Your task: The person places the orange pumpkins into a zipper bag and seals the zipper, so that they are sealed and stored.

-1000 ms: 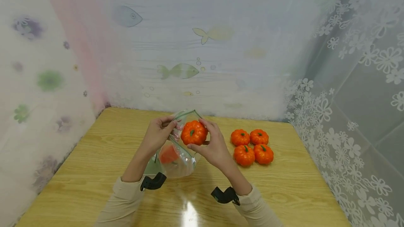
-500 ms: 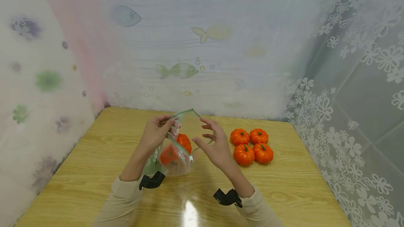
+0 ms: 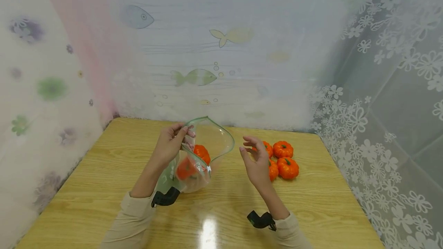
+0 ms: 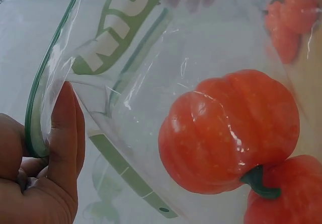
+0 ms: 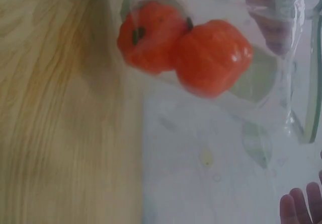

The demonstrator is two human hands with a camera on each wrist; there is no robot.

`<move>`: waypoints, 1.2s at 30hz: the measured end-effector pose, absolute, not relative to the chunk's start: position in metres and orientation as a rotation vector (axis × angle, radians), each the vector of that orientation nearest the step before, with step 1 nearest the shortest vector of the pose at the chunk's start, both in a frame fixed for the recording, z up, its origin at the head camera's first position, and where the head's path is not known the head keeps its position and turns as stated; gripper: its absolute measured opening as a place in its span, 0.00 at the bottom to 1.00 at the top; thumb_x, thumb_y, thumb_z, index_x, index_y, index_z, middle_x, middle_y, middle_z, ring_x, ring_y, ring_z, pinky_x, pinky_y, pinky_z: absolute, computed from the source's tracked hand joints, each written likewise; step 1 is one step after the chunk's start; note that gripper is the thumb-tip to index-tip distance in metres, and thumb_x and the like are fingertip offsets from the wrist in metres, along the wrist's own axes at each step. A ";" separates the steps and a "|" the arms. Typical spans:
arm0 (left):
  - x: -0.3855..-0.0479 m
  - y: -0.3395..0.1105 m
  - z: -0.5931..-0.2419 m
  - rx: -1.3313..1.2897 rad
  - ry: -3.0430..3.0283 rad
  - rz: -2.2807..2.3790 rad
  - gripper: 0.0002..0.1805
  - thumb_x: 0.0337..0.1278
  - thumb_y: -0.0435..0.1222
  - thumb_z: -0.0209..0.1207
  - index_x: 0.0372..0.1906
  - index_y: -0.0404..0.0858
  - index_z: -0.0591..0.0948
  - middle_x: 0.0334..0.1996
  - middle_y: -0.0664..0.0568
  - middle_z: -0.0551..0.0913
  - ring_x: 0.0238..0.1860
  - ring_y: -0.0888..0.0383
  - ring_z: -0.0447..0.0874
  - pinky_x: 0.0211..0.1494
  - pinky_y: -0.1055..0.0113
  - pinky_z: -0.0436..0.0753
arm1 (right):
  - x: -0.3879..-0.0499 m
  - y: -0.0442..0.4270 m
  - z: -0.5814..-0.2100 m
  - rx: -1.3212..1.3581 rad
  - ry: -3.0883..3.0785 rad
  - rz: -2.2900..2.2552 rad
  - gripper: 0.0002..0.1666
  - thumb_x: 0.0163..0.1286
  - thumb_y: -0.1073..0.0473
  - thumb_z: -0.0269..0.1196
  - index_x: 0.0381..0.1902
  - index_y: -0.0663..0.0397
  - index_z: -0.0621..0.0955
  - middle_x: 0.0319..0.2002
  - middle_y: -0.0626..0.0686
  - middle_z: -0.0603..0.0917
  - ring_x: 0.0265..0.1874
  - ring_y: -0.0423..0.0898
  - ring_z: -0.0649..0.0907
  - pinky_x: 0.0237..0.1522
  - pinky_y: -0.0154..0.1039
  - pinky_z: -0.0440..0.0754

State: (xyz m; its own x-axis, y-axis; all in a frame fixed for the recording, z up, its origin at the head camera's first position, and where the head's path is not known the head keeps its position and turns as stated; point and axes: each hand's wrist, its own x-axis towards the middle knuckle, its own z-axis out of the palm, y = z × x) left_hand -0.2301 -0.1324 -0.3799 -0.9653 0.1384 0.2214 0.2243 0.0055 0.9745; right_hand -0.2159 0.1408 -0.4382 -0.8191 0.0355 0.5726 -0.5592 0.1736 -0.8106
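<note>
My left hand (image 3: 167,145) pinches the rim of a clear zip bag (image 3: 219,141) with a green edge. The bag's mouth gapes toward the right. Inside lie two small orange pumpkins, an upper pumpkin (image 3: 202,153) and a lower pumpkin (image 3: 184,169) seen through the plastic. In the left wrist view one pumpkin (image 4: 229,133) shows a green stem and touches the other (image 4: 297,194). Apart from the bag, my right hand (image 3: 258,166) holds nothing, its fingers loosely bent. It partly covers the group of loose pumpkins (image 3: 288,168) behind it.
Several loose pumpkins sit close together on the right of the wooden table (image 3: 322,203). Behind the table hangs a curtain (image 3: 166,99) with fish prints. A flower-patterned sheet (image 3: 349,126) borders the right side. Each wrist wears a black mount (image 3: 261,220).
My right hand has let go of a pumpkin inside the bag and moved right, toward the loose pumpkins. The left hand keeps holding the rim, and the bag's mouth now spreads wider.
</note>
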 end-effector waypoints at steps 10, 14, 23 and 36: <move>-0.226 -0.130 -0.383 -0.395 -2.225 -2.074 0.16 0.80 0.32 0.48 0.58 0.25 0.78 0.37 0.47 0.84 0.30 0.64 0.85 0.32 0.70 0.87 | -0.208 0.181 -0.459 0.341 -2.165 1.616 0.17 0.72 0.73 0.62 0.58 0.69 0.79 0.53 0.64 0.79 0.49 0.56 0.80 0.55 0.39 0.84; -0.222 -0.128 -0.384 -0.375 -2.232 -2.051 0.16 0.80 0.32 0.48 0.59 0.26 0.78 0.40 0.42 0.84 0.31 0.64 0.85 0.33 0.70 0.88 | -0.194 0.193 -0.447 0.277 -2.283 1.568 0.18 0.71 0.72 0.63 0.58 0.72 0.78 0.55 0.69 0.78 0.53 0.68 0.77 0.59 0.61 0.80; -0.213 -0.125 -0.385 -0.351 -2.192 -2.094 0.15 0.79 0.31 0.49 0.60 0.28 0.77 0.41 0.44 0.84 0.32 0.63 0.87 0.36 0.68 0.89 | -0.188 0.226 -0.473 0.127 -2.416 1.486 0.25 0.69 0.70 0.66 0.62 0.72 0.75 0.59 0.71 0.75 0.57 0.66 0.75 0.62 0.62 0.75; -0.211 -0.128 -0.384 -0.338 -2.226 -2.073 0.14 0.79 0.31 0.49 0.56 0.26 0.79 0.41 0.41 0.85 0.32 0.63 0.86 0.34 0.69 0.89 | -0.197 0.253 -0.502 0.034 -2.564 1.377 0.35 0.67 0.66 0.70 0.69 0.66 0.71 0.68 0.64 0.70 0.70 0.61 0.68 0.72 0.59 0.68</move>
State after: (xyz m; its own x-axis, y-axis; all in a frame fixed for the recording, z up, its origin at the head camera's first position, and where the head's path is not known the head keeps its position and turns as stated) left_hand -0.2111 -0.1276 -0.3844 -0.9723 0.1051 0.2087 0.2157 0.0596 0.9747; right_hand -0.1973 0.2528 -0.5017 -0.9731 0.0880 0.2131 -0.1291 0.5580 -0.8197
